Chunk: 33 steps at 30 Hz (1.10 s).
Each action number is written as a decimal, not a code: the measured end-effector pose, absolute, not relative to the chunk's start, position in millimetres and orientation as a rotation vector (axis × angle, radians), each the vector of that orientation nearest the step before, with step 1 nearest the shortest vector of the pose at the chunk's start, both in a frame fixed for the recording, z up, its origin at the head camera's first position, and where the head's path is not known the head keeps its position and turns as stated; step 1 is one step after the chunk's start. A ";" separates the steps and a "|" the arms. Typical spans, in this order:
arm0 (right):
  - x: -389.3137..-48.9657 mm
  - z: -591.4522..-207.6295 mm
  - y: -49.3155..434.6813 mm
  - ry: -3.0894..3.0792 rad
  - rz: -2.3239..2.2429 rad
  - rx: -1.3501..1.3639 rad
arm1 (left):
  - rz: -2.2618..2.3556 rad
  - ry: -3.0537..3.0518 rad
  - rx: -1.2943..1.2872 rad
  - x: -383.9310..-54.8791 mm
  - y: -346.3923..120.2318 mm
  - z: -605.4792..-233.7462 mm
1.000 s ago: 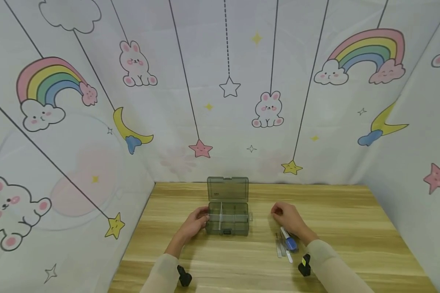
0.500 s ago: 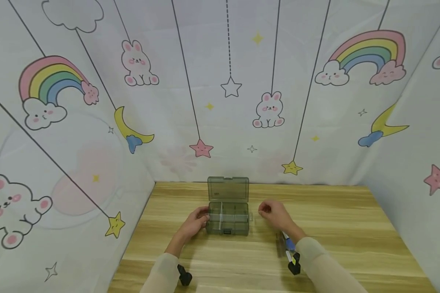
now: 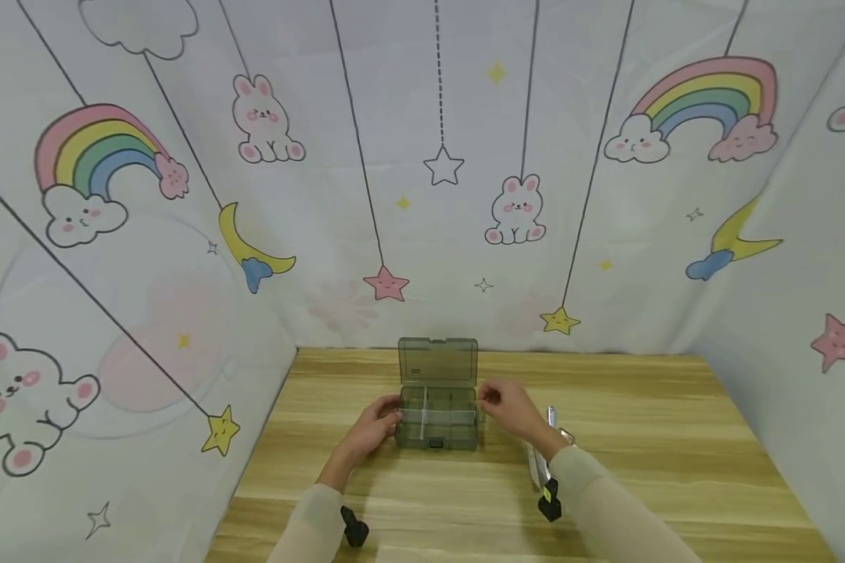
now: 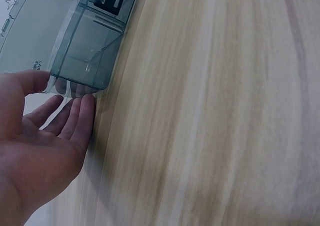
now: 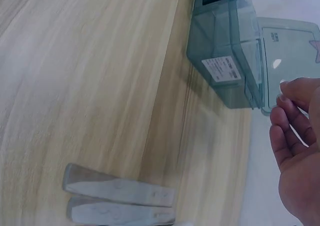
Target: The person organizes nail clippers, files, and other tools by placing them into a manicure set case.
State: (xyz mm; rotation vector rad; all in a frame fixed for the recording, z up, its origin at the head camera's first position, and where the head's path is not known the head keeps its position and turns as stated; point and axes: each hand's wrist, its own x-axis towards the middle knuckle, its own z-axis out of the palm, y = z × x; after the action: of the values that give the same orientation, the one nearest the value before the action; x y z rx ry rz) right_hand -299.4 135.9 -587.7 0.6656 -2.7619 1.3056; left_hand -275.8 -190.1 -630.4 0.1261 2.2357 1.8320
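Observation:
A green-grey see-through compartment box (image 3: 438, 418) stands on the table with its lid (image 3: 438, 362) tipped up behind it. Pale dividers (image 3: 425, 414) split its inside. My left hand (image 3: 372, 428) holds the box's left end, thumb at the rim and fingers against the outer wall, as the left wrist view shows. At the right end, the bent fingers of my right hand (image 3: 508, 407) have reached the box's edge. In the right wrist view its thumb and forefinger tips (image 5: 283, 89) come together close by the box; I cannot tell whether something small is between them.
Under and beside my right wrist lie slim metal tools (image 3: 551, 416), partly covered by the arm. Two flat grey translucent strips (image 5: 120, 192) lie side by side in the right wrist view. A white printed curtain (image 3: 486, 156) rises behind the wooden table (image 3: 422, 508).
My right hand has moved left, from above the tools to the right end of the box. The left hand and the box have stayed in place.

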 end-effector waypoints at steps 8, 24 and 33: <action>-301.8 -582.7 114.1 -2.779 1.329 0.684 | 1.845 2.213 0.123 -275.4 -191.6 -630.9; -289.8 -584.4 64.7 -2.757 1.381 0.801 | 1.848 2.209 0.122 -275.3 -191.2 -629.3; -279.1 -593.7 39.9 -2.758 1.456 0.811 | 1.842 2.214 0.146 -275.8 -192.0 -631.0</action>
State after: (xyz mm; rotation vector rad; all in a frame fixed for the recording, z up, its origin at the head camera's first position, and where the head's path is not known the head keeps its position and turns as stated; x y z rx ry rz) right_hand -279.1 39.9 -593.7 0.8111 -2.7580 1.4565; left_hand -275.8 -192.0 -631.0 0.1460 2.2137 1.8424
